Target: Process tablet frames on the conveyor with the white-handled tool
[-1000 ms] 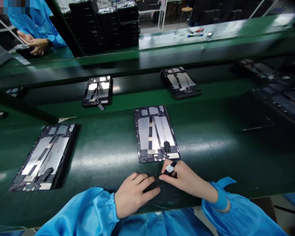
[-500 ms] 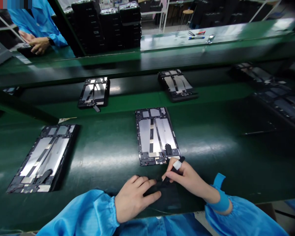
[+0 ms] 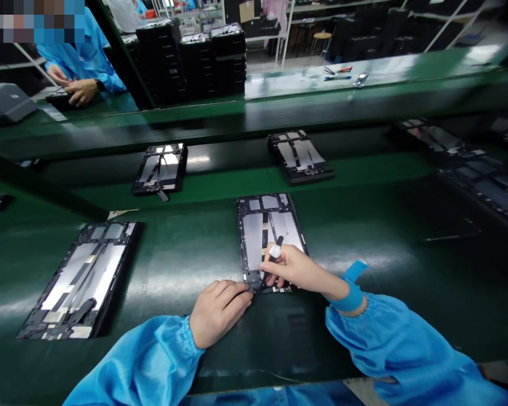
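Note:
An opened tablet chassis (image 3: 258,225) with silver battery cells lies on the green bench in front of me. My right hand (image 3: 298,270) rests over its near end, fingers closed round a thin black tool (image 3: 272,254) with a white band, tip down at the lower left part of the chassis. My left hand (image 3: 218,310) lies on the bench with its fingertips touching the chassis's near left corner, fingers loosely curled, nothing in them. Both arms wear blue sleeves; a blue strap circles my right wrist.
Another opened chassis (image 3: 82,279) lies at the left. Two more chassis (image 3: 161,169) (image 3: 300,155) sit on the belt behind. Stacked black trays (image 3: 195,59) stand at the back. A co-worker's hands (image 3: 78,90) work at far left. Pens and tools (image 3: 341,73) lie on the far shelf.
My right hand has moved forward with the tool from the bench onto the chassis's near end. My left hand has slid up to touch the chassis corner.

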Motion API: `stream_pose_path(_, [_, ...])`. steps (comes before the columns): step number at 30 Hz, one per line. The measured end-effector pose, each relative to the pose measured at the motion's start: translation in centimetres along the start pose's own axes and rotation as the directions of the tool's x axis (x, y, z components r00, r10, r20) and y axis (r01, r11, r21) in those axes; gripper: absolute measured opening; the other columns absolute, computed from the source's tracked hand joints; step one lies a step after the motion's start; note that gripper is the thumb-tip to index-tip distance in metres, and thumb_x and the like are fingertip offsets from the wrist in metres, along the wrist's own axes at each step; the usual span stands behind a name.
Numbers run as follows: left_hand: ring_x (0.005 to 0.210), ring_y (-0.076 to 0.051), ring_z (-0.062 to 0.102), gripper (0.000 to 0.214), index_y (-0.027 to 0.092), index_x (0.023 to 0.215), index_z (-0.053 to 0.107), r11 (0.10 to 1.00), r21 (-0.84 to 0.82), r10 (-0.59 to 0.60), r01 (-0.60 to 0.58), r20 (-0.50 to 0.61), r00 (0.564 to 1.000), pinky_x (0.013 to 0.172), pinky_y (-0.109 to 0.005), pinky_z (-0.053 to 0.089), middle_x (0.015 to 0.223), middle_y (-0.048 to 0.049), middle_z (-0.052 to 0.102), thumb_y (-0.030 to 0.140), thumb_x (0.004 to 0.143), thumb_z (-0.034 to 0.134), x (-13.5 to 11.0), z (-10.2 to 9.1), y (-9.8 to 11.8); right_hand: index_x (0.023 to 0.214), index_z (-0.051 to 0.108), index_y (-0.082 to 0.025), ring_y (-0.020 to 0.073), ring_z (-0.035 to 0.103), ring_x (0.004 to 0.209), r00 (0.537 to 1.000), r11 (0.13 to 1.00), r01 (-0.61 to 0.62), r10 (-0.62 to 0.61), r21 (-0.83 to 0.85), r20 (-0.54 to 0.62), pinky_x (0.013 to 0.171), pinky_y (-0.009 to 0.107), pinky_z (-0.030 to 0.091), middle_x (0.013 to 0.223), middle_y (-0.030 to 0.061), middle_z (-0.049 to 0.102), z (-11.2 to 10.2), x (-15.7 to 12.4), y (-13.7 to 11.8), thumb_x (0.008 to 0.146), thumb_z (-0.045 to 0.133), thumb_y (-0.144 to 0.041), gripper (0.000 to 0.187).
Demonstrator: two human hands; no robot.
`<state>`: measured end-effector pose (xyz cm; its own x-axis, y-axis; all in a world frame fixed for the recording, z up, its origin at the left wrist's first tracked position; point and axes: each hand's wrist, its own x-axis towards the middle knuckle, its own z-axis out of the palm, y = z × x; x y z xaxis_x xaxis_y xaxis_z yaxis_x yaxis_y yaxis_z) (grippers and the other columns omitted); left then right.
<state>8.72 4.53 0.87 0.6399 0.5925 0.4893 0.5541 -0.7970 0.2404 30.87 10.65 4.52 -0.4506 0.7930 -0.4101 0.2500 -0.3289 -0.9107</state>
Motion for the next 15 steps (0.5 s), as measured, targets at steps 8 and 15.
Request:
stream_pose_path(8, [0.084, -0.015, 0.062, 0.011, 0.016, 0.103, 0.063, 1.0, 0.002, -0.01, 0.01, -0.011, 1.0, 0.073, -0.028, 0.049, 0.099, -0.0049, 0.07, 0.017, 0.096, 0.055, 0.07, -0.05, 0.13, 0.078, 0.054, -0.018, 0.0182, 0.071, 0.059, 0.999, 0.998, 0.041, -0.041, -0.038, 0.006, 0.048, 0.022, 0.056, 0.057, -0.0013, 0.064, 0.14, -0.25, 0.44, 0.08, 0.07, -0.041, 0.028])
stream_pose_path(15, [0.086, -0.016, 0.062, 0.011, 0.016, 0.104, 0.062, 1.0, -0.011, -0.017, 0.017, -0.003, 1.0, 0.074, -0.029, 0.048, 0.101, -0.0051, 0.07, 0.016, 0.094, 0.057, -0.12, 0.05, 0.11, 0.077, 0.053, -0.018, 0.0188, 0.072, 0.061, 0.999, 0.999, 0.031, -0.031, -0.031, -0.012, 0.048, 0.022, 0.055, 0.058, -0.0014, 0.063, 0.34, -0.28, 0.34, 0.078, 0.071, -0.043, 0.03])
